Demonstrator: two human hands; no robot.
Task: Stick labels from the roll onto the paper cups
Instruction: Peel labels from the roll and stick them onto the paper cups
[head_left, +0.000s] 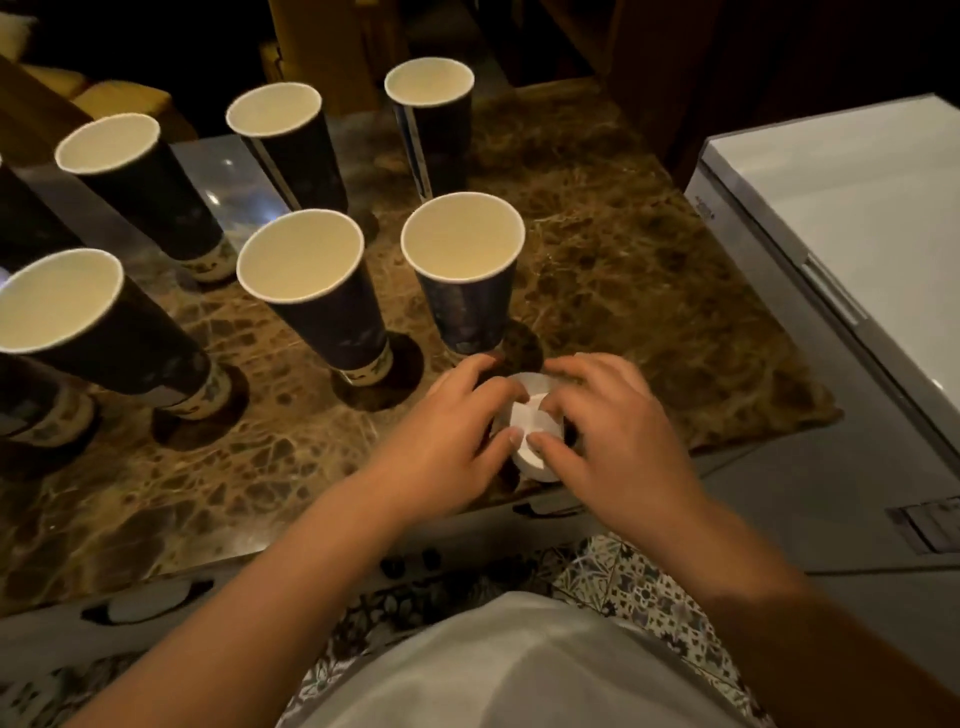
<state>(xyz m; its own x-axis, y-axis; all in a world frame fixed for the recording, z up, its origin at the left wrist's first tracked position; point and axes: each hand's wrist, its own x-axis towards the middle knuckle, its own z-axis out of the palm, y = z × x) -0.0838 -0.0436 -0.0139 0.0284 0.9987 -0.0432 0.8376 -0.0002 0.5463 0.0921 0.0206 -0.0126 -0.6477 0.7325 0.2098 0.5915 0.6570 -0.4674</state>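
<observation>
My left hand (452, 431) and right hand (608, 431) close around the white label roll (532, 436), fingertips pinching at its top edge. The roll sits just in front of the nearest paper cup (465, 270), which stands upright directly beyond both hands on the marble table (649, 291).

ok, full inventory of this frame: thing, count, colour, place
paper cups: six whole plus parts of two more at the left edge, dark outside, cream inside, upright in rows on the table
label roll: one, white, near front table edge, between both hands
table: one, brown marble top
appliance: one, white lidded, right of table
floor: patterned tiles, below table edge
left hand: on the roll's left side
right hand: on the roll's right side, fingers at its top
</observation>
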